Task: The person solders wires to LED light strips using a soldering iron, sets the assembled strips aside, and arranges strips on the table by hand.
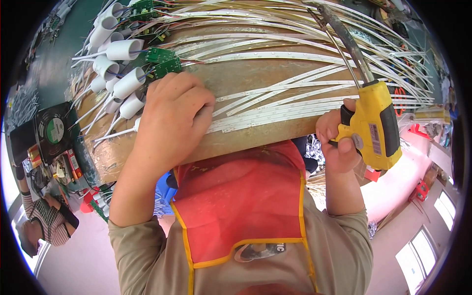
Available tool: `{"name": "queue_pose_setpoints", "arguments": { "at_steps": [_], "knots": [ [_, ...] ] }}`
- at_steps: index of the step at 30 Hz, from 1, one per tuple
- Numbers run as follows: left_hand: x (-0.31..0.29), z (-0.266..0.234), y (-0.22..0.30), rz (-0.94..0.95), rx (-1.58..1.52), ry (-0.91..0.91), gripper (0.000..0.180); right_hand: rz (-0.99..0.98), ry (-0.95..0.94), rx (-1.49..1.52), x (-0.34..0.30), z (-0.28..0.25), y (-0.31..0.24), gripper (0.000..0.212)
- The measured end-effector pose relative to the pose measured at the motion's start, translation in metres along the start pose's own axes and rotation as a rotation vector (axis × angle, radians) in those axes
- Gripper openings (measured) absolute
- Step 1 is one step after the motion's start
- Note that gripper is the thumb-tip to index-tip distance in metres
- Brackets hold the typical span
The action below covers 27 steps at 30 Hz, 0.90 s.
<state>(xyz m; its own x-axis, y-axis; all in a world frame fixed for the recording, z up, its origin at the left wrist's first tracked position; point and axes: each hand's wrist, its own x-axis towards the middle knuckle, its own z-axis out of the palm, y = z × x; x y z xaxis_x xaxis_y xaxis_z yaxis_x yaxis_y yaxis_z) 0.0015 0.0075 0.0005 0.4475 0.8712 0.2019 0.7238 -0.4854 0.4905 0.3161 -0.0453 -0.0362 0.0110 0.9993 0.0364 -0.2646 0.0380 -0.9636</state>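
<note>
My right hand (pixel 338 140) is wrapped round the grip of a yellow and black soldering gun (pixel 376 125), whose long metal tip and tube point up over the strips. My left hand (pixel 173 118) lies on the board with its fingers curled closed; whatever they grip is hidden under them. Just beyond its knuckles lie green circuit boards (pixel 166 66), with thin wires running to white LED strips (pixel 275 56). White plastic cylindrical housings (pixel 129 82) with cables crowd to the left of that hand. More strips (pixel 275 114) reach from beside its fingers toward the soldering gun.
A brown work board (pixel 265 136) spans the bench before me, its near edge close to my red apron (pixel 241 196). Strip ends fan out at the far right. A black fan (pixel 53 132) stands at the left, and another person (pixel 49 216) is beyond it.
</note>
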Motion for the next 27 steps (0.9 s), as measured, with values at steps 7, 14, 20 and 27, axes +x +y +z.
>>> {"name": "queue_pose_setpoints", "arguments": {
  "at_steps": [7, 14, 20, 27],
  "knots": [
    [0.000, 0.000, 0.002, -0.006, 0.019, -0.007, 0.008, -0.001, 0.019, 0.001, 0.000, -0.002, 0.001, 0.092],
    [-0.001, 0.000, 0.004, -0.006, 0.034, -0.003, 0.011, 0.000, 0.029, 0.015, 0.000, 0.000, 0.002, 0.094],
    [-0.018, -0.027, 0.009, -0.066, 0.081, 0.035, 0.028, 0.012, 0.025, 0.075, 0.000, -0.004, 0.002, 0.090],
    [-0.043, -0.043, 0.007, -0.096, 0.196, -0.044, 0.037, -0.029, 0.019, 0.100, 0.004, -0.010, 0.006, 0.086]
  ]
}}
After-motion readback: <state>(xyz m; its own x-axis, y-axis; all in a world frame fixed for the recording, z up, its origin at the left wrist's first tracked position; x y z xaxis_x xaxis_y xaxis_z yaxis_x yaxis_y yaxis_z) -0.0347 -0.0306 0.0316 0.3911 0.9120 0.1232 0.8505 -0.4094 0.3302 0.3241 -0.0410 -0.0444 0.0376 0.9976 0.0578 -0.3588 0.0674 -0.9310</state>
